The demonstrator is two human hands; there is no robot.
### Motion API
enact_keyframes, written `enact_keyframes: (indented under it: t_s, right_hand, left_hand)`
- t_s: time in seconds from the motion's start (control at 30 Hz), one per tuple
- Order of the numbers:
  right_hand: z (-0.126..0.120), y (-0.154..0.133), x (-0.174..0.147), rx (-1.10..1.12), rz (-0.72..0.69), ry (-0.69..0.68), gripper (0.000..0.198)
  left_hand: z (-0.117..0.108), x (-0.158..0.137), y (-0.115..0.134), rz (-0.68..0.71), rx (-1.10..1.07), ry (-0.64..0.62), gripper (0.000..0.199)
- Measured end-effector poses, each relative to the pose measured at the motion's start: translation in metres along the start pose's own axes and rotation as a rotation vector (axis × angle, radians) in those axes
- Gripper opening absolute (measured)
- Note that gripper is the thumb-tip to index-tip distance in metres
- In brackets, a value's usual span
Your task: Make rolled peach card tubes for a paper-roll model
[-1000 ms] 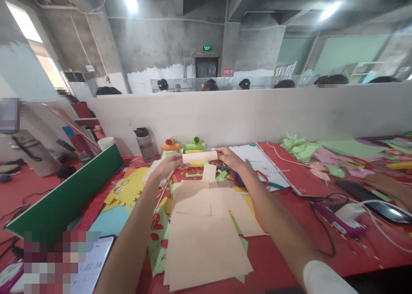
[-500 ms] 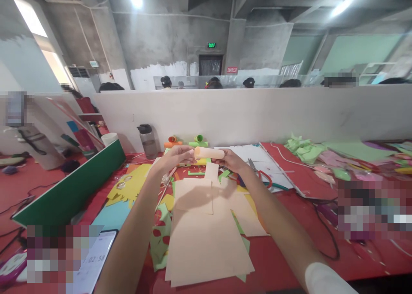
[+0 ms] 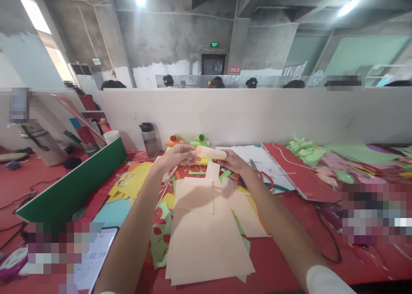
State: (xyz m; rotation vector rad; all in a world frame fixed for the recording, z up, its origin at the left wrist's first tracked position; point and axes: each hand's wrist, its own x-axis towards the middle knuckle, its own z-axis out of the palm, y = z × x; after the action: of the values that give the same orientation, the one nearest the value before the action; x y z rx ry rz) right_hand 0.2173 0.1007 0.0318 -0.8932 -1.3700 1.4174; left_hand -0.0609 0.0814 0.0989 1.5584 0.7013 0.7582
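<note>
A pale peach paper roll (image 3: 211, 153) is held up between my two hands, lying roughly level above the table. My left hand (image 3: 180, 157) has its fingertips at the roll's open left end. At the other end, the fingers of my right hand (image 3: 234, 159) are closed on the tube. Below lie peach paper sheets (image 3: 209, 247), stacked and overlapping, with a small peach piece (image 3: 213, 171) near their top. Behind the roll stand an orange paper roll figure (image 3: 174, 141) and a green one (image 3: 200, 141).
Scissors (image 3: 266, 179) with red handles rest on white sheets at right. A dark-lidded bottle (image 3: 149, 140) stands by the white partition (image 3: 244, 113). Left are a green board (image 3: 77, 182), yellow cut paper (image 3: 137, 180) and a phone (image 3: 96, 255). Crumpled green paper (image 3: 305, 151) lies far right.
The view has shifted slightly. The paper roll now tilts a little more, its right end lower. Both hands remain at its ends.
</note>
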Motion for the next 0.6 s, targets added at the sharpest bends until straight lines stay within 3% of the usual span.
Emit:
enact_keyframes:
  t_s: [0.6]
  right_hand:
    - [0.0066, -0.0002, -0.0017, 0.038, 0.024, 0.007, 0.026]
  left_hand:
    - [-0.0002, -0.0004, 0.0053, 0.026, 0.047, 0.002, 0.036]
